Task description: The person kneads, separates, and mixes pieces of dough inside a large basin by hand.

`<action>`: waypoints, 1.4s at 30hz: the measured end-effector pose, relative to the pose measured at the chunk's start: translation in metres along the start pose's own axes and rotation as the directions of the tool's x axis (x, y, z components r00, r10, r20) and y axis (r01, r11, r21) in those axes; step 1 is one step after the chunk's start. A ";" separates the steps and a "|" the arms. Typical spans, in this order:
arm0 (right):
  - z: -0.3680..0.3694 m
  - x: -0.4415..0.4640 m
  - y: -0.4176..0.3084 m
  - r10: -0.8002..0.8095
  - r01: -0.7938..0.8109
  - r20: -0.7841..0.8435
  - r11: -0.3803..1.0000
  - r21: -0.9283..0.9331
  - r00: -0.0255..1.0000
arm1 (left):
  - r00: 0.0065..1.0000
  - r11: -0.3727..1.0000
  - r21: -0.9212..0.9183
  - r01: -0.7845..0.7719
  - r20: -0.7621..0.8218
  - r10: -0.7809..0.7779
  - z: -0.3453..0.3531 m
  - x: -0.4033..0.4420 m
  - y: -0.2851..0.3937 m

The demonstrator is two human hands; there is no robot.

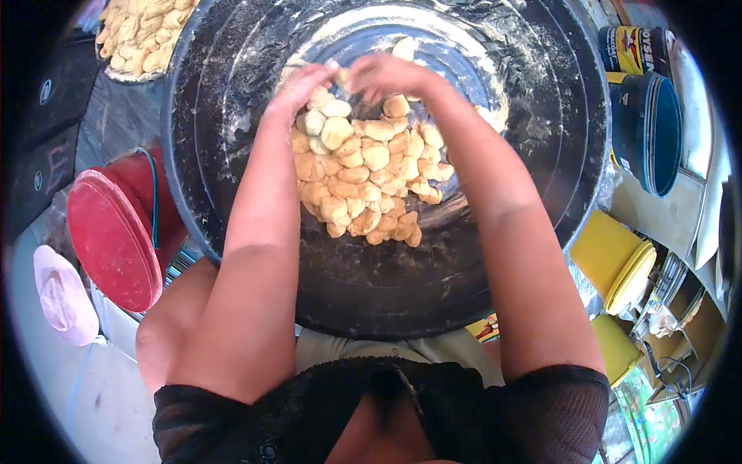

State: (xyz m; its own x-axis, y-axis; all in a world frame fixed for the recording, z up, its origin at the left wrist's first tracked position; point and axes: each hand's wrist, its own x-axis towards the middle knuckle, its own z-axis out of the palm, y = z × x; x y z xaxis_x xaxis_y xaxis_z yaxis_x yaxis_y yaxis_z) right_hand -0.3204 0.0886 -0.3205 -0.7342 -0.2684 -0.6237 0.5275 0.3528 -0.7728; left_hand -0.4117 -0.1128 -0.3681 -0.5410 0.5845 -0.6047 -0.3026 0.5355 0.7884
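A large round black basin [371,298] dusted with pale powder fills the middle of the view. Inside it lies a heap of tan dough-like pieces [375,174], with several paler, whiter pieces [335,131] at its upper left. Above those paler pieces is my left hand [303,89], its fingertips pinched near a small pale piece [342,77]. My right hand [382,79] is just right of that piece, over the top of the heap, its fingers blurred by motion. Which hand holds the small piece is hard to make out.
Another container of tan pieces [143,35] stands at the upper left. Left of the basin are a red lidded bucket [116,240] and a pink hat-like item [65,295]. On the right are a dark teal bucket [645,135], a yellow bucket [610,255] and a paint bucket [634,50].
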 end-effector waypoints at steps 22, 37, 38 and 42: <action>0.051 -0.138 0.166 0.270 -0.343 -0.810 0.935 0.092 0.520 | 0.992 0.975 0.215 -0.054 0.126 0.027 0.022 -0.087 -0.011; 0.083 -0.193 0.216 0.560 -0.638 0.366 0.427 0.641 0.743 | 0.774 0.877 0.458 0.147 0.498 -0.390 0.051 -0.165 0.071; 0.110 -0.195 0.154 0.621 -0.511 0.204 0.366 0.778 0.756 | 0.869 0.921 0.295 0.254 0.348 -0.351 0.036 -0.151 0.054; 0.196 -0.155 0.101 0.473 -0.310 0.025 0.536 0.785 0.880 | 0.933 0.936 0.064 0.347 0.083 -0.351 -0.001 -0.094 -0.081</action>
State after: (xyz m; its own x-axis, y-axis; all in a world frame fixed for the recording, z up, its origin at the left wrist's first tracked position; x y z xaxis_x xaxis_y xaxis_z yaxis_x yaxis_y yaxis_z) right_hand -0.0696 -0.0094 -0.3253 -0.3860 -0.0915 -0.9179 0.8461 -0.4315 -0.3128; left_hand -0.3368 -0.2117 -0.3753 -0.3334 0.4073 -0.8502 -0.4204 0.7430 0.5208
